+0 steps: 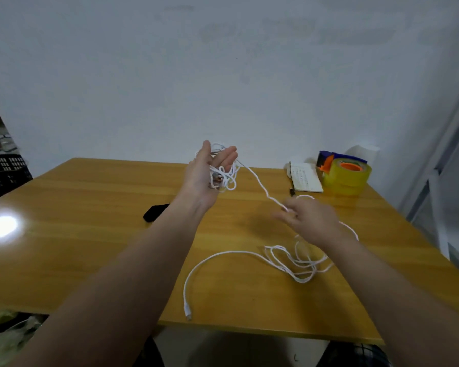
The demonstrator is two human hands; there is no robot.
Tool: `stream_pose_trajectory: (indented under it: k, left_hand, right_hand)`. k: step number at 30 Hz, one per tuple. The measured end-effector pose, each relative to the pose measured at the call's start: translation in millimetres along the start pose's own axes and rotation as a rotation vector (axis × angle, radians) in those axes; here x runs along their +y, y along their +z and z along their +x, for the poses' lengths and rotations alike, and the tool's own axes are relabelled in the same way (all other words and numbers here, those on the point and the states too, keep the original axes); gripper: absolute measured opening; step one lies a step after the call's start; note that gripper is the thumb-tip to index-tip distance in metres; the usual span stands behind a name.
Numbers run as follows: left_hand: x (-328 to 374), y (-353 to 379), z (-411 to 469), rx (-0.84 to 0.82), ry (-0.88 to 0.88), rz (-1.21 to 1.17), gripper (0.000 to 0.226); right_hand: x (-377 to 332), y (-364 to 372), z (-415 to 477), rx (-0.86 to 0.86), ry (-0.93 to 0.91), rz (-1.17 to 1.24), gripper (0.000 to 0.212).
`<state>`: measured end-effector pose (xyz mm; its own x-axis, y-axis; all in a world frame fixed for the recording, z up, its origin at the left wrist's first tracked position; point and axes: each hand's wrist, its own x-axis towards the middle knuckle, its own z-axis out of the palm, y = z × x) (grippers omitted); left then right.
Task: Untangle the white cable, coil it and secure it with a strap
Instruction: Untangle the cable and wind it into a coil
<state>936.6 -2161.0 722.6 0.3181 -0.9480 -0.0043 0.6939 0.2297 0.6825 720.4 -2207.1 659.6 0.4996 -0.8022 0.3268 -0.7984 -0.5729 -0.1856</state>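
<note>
My left hand (206, 176) is raised above the wooden table (96, 234), palm toward me, with several loops of the white cable (257, 181) wound around it. From those loops the cable runs down and right to my right hand (306, 221), which pinches the strand between thumb and fingers. Beyond that hand the cable lies in loose tangled loops on the table, and its plug end (187, 312) rests near the front edge. A black strap (154, 213) lies flat on the table, partly hidden behind my left forearm.
A yellow tape roll in a blue and orange dispenser (346, 172) stands at the back right, next to a small notebook (304, 177) and a pen (292, 192). A black crate (3, 173) sits off the table's left side. A metal frame (440, 197) stands to the right.
</note>
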Motion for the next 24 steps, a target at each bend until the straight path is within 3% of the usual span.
stream_pose_trajectory:
  k: [3,7,11,13,16,21,24]
  left_hand:
    - [0,12,0,-0.082,-0.05,0.074,0.04]
    - [-6,29,-2,-0.159,-0.06,0.097,0.031]
    - [-17,40,-2,-0.239,-0.039,0.256,0.023]
    - [-19,37,0,-0.261,0.04,0.514,0.011]
    - [-17,26,3,-0.271,0.109,0.861,0.013]
    - [-19,9,2,-0.27,0.192,1.216,0.009]
    - [-21,6,-3,-0.335,0.147,1.254,0.013]
  right_hand:
    - [-19,2,5,-0.162,-0.15,-0.368,0.037]
    - [-43,11,13,-0.235,-0.279,-0.537,0.027]
    - [-60,12,14,-0.247,-0.321,-0.467,0.045]
    - [-66,8,13,-0.274,-0.351,-0.436,0.045]
    - [-65,-8,12,-0.282,-0.392,-0.404,0.038]
    - [-56,-35,15,-0.099,-0.393,-0.318,0.032]
    - [-49,-46,16,-0.018,-0.387,-0.186,0.032]
